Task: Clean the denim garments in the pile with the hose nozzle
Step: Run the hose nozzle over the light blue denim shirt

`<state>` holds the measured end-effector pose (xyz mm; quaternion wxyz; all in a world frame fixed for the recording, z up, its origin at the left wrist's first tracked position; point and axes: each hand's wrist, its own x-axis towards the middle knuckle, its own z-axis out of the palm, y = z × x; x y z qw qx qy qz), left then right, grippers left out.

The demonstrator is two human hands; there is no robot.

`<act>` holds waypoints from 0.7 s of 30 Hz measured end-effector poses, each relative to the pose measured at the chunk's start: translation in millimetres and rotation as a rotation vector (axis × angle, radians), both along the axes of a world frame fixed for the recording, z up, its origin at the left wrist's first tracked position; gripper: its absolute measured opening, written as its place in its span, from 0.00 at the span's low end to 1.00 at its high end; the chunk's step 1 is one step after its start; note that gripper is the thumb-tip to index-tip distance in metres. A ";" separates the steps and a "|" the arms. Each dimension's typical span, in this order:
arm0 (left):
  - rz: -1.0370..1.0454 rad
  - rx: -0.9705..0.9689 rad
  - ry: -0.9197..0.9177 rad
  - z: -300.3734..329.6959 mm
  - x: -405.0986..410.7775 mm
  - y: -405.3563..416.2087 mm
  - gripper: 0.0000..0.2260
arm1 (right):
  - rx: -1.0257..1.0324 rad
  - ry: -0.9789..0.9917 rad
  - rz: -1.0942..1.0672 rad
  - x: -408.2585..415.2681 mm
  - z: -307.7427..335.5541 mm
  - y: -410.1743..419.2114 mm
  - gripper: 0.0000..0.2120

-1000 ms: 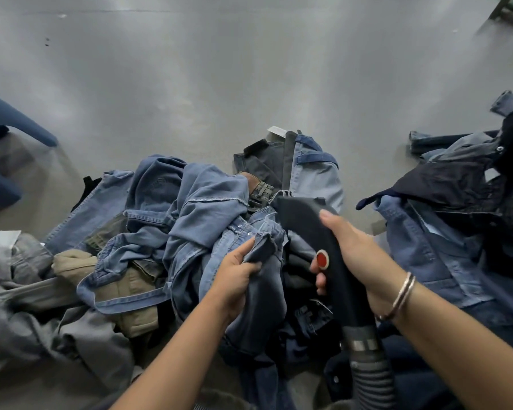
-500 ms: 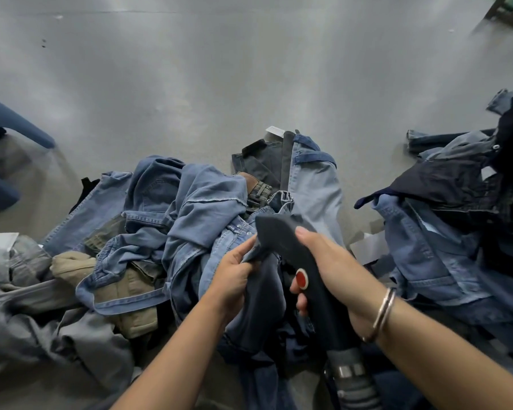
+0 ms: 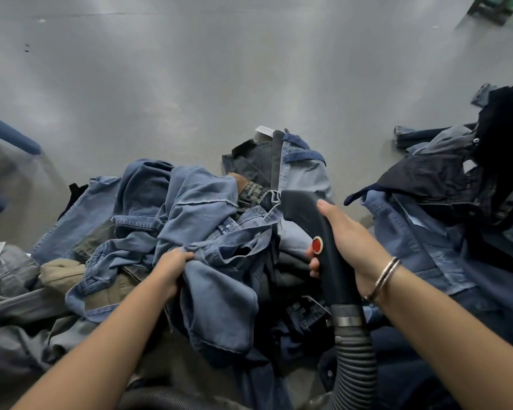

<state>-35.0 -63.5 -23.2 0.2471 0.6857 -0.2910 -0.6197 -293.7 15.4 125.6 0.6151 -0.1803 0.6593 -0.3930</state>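
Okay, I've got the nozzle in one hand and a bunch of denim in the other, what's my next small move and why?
Probably lower the nozzle onto the blue denim that your left hand bunches; the right hand holds its head over the pile, beyond that cloth.

We take the denim pile [image 3: 196, 238] on the floor [image 3: 249, 84] as our landmark. The hose nozzle [image 3: 314, 232] lies at its right edge, our right hand [image 3: 347, 247] on it; our left hand [image 3: 172, 270] lies on its near side. A second heap [image 3: 444, 220] sits right, apart.

Grey concrete floor [image 3: 249, 84], blue chair arm [image 3: 9, 134] – far left, green stand [image 3: 490, 7] – top right
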 end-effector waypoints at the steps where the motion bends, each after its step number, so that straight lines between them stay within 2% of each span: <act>1: -0.090 0.002 -0.127 -2.3 8.2 -1.9 0.05 | 0.007 -0.005 0.001 0.8 -1.6 1.7 0.19; 2: -0.199 -0.024 -0.276 -2.8 12.2 -3.0 0.02 | 0.010 -0.007 -0.002 1.3 -2.7 3.1 0.18; 3: -0.293 -0.080 -0.476 -2.9 13.1 -3.4 0.04 | 0.010 -0.009 -0.004 1.6 -3.4 3.7 0.17; 4: -0.345 -0.203 -0.699 -3.3 9.8 -4.0 0.10 | 0.007 -0.012 -0.006 1.5 -3.8 4.0 0.16; 5: -0.386 -0.443 -0.884 -0.4 0.9 -4.1 0.15 | 0.004 -0.018 -0.008 1.3 -3.9 4.1 0.15; 6: -0.457 -0.750 -0.976 1.4 -10.3 -4.0 0.17 | 0.000 -0.023 -0.008 1.5 -3.8 3.6 0.15; 7: -0.569 -1.032 -0.974 7.2 -25.4 -2.4 0.16 | -0.004 -0.025 -0.003 1.9 -3.6 3.1 0.15; 8: -0.755 -1.217 -0.915 10.4 -40.6 -0.8 0.14 | -0.009 -0.028 0.003 2.7 -3.4 2.2 0.15; 9: -1.003 -1.262 -0.870 10.5 -53.3 -0.9 0.12 | -0.014 -0.032 0.007 3.7 -2.6 1.7 0.16; 10: -1.243 -1.143 -0.881 10.8 -65.1 -1.0 0.11 | -0.019 -0.037 0.008 4.8 -1.5 1.4 0.15; 12: -1.521 -0.707 -1.075 6.1 -77.8 -6.9 0.16 | -0.029 -0.047 0.008 5.9 0.3 1.0 0.15; 14: -1.622 -0.414 -1.214 7.1 -81.4 -13.9 0.25 | -0.036 -0.055 0.003 5.1 1.8 1.0 0.15; 16: -1.658 -0.260 -1.177 15.9 -85.3 -18.0 0.28 | -0.044 -0.050 0.005 3.1 2.7 0.7 0.15; 18: -1.599 -0.097 -0.903 29.4 -91.0 -20.1 0.23 | -0.057 -0.052 0.001 1.0 4.3 0.6 0.15; 20: -1.253 0.012 -0.432 51.5 -90.3 -19.5 0.17 | -0.079 -0.059 -0.008 -1.5 7.3 0.7 0.16; 21: -1.038 0.044 -0.207 63.9 -87.3 -17.7 0.18 | -0.092 -0.060 -0.014 -3.1 9.5 1.2 0.16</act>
